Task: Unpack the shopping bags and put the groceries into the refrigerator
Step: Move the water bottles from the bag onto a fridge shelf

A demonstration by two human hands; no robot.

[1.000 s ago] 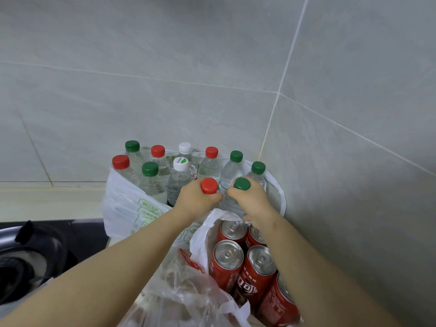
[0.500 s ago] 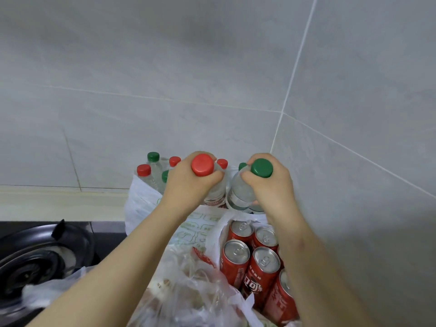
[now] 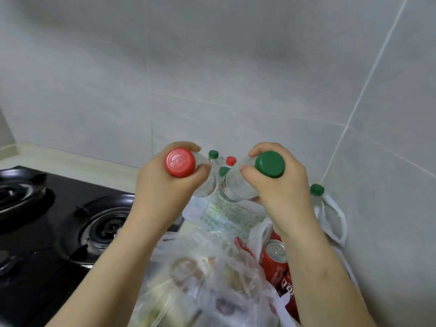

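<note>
My left hand [image 3: 162, 192] grips a clear water bottle with a red cap [image 3: 180, 162] by its neck, lifted above the bags. My right hand [image 3: 280, 194] grips a second clear bottle with a green cap [image 3: 269, 164] the same way. Below and behind them a white plastic bag [image 3: 226, 215] with green print holds several more capped bottles [image 3: 213, 155]. Nearer me, red drink cans [image 3: 274, 256] stand in another white bag, partly hidden by my right forearm. A clear plastic bag [image 3: 200, 279] with blurred groceries lies in front.
A black gas stove [image 3: 101, 227] with two burners takes up the counter to the left. Grey tiled walls meet in a corner [image 3: 346, 128] right behind the bags. One green-capped bottle [image 3: 317, 190] stands against the right wall.
Both hands have lifted their bottles up out of the white bag and toward me. The view has swung left, bringing more of the stove into sight.
</note>
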